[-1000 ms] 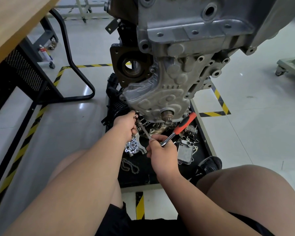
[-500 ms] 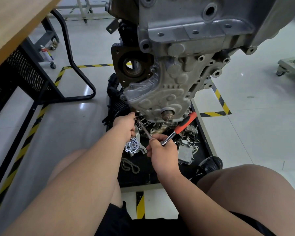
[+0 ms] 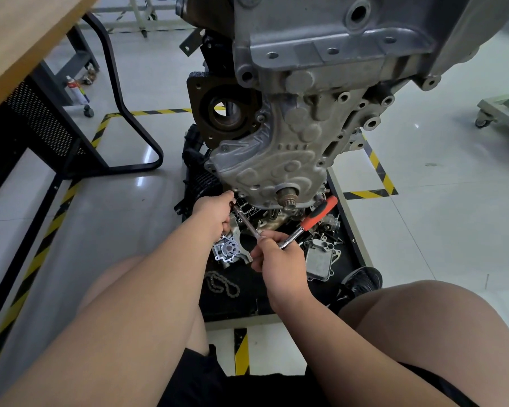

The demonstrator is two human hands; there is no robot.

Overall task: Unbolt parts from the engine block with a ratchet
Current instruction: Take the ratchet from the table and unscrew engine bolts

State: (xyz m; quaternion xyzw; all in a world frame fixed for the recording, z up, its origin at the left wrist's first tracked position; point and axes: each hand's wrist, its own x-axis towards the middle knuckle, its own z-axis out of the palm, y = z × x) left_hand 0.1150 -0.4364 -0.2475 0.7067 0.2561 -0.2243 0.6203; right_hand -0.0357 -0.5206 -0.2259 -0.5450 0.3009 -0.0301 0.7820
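Observation:
The grey engine block [image 3: 321,92] hangs over a black tray, its ribbed front cover [image 3: 265,168] facing me. My right hand [image 3: 279,254] grips the head end of a ratchet [image 3: 309,223] whose red handle points up and right. A steel extension bar [image 3: 246,223] runs from the ratchet head up and left to the cover's lower left corner. My left hand [image 3: 215,211] is closed around the far end of that bar, right at the cover's edge. The socket and bolt are hidden behind its fingers.
The black tray [image 3: 276,301] under the engine holds a removed pump housing [image 3: 228,251], a grey cover plate [image 3: 321,259], a chain [image 3: 222,286] and small parts. A wooden table [image 3: 21,45] with a black frame stands left. My bare knees flank the tray.
Both hands and the ratchet stay almost where they were; the red handle has hardly shifted. The view has moved very slightly.

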